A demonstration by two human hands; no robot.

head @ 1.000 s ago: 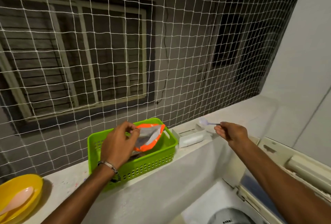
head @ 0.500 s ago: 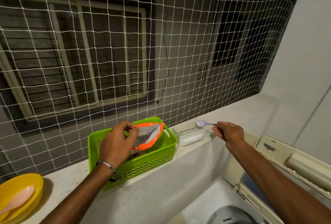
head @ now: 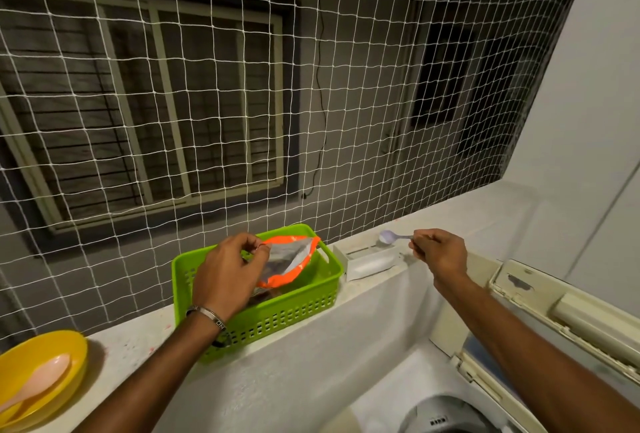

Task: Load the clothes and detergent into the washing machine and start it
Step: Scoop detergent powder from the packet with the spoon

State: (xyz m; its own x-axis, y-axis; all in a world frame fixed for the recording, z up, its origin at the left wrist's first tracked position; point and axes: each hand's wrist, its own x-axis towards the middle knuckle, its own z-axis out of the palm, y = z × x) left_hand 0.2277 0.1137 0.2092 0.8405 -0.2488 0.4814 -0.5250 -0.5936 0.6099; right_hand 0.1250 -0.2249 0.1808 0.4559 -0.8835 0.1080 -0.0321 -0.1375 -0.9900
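The spoon [head: 390,236] has lifted slightly, pinched by the right hand [head: 438,252]; the left hand [head: 225,275] pinches the detergent pouch [head: 289,261].

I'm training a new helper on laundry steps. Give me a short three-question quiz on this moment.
1. True or false: the left hand pinches the orange detergent pouch open inside the green basket.
2. What does the right hand hold?
A. a peg
B. a small spoon
C. a brush
3. What lies in the yellow bowl?

Key:
1. True
2. B
3. A pink spoon
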